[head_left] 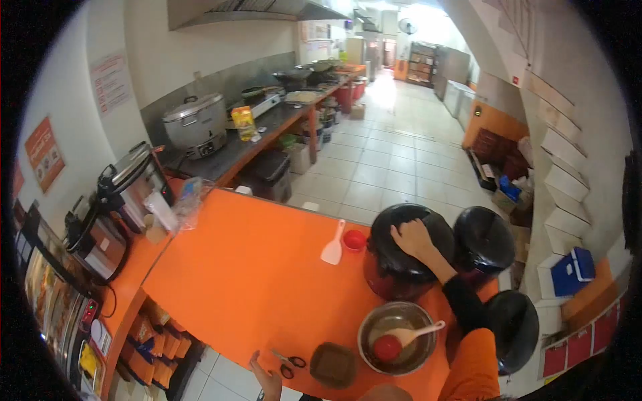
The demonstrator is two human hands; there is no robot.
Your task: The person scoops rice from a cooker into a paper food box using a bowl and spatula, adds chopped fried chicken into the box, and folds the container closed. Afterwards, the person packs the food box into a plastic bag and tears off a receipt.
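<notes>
My right hand [414,242] rests over the middle of a black lid [425,215] on a large dark red pot [394,286], fingers curled down on its top; any knob is hidden under it. My left hand [267,382] is at the counter's near edge, fingers apart, holding nothing. Beside it lie black-handled scissors [289,365] and a brown square container [333,365]. A metal bowl [364,342] in front of the pot holds a red cup [387,348] and a pale paddle [420,331]. Left of the pot are a pink-white rice paddle [332,250] and a small red cup [354,240].
Two more black-lidded containers [484,238] [512,331] stand to the right. Electric cookers [100,244] line the left side of the orange counter [247,267]. A large steel cooker [196,127] sits on the dark side counter. Stairs [562,177] rise at right.
</notes>
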